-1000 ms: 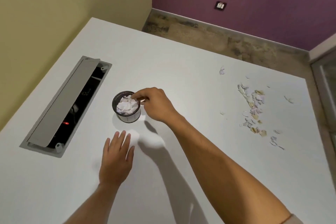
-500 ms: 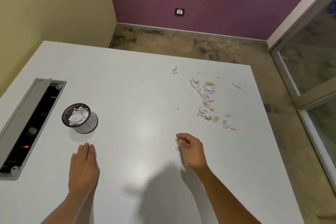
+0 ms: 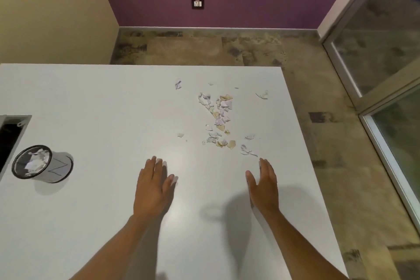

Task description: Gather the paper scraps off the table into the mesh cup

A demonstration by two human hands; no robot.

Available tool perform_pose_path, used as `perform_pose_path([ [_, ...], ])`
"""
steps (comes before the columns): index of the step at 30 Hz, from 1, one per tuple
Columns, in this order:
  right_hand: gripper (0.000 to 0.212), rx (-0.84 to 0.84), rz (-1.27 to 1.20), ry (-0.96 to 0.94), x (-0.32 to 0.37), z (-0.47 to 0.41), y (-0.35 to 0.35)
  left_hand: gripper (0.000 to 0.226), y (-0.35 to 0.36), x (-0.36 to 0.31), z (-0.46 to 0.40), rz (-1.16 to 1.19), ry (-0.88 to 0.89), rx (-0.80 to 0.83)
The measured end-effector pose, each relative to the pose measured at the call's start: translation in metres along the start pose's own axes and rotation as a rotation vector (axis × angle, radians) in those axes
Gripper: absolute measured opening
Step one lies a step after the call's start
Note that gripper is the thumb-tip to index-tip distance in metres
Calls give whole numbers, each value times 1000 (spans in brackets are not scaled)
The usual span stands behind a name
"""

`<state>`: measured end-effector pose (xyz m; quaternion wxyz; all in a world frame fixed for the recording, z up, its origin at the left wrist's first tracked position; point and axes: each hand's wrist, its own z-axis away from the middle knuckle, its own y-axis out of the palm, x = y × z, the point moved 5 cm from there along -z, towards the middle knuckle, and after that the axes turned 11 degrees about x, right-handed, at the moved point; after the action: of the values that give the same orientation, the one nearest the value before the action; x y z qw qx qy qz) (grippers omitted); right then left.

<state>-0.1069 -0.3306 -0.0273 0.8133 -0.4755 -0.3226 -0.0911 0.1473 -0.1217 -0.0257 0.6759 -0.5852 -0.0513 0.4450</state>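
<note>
Both hands – left hand (image 3: 152,188), right hand (image 3: 263,185) – hover flat-fingered, each grip spread, holding nothing. Paper scraps (image 3: 219,118) lie just beyond on the table (image 3: 102,102); the mesh cup (image 3: 37,165) stands far left.

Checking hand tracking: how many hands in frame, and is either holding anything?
2. Left hand flat and open, near table centre. Right hand open, just short of the paper scraps. Neither holds anything.

No readable text, label, brand or number found; marks on scraps (image 3: 221,111) too small to be read.
</note>
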Motion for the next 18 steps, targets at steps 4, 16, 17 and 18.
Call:
perform_pose_path([
  [4, 80, 30, 240, 17, -19, -21, -1, 85, 6, -40, -32, -22, 37, 22],
  [16, 79, 29, 569, -62, -3, -109, 30, 83, 48, -73, -123, -133, 39, 74],
  [17, 76, 56, 597, -109, 5, -114, 34, 79, 55, -79, -126, -173, 117, 105],
  [18, 73, 85, 618, -170, 13, -118, 37, 74, 60, -85, -127, -214, 195, 136],
])
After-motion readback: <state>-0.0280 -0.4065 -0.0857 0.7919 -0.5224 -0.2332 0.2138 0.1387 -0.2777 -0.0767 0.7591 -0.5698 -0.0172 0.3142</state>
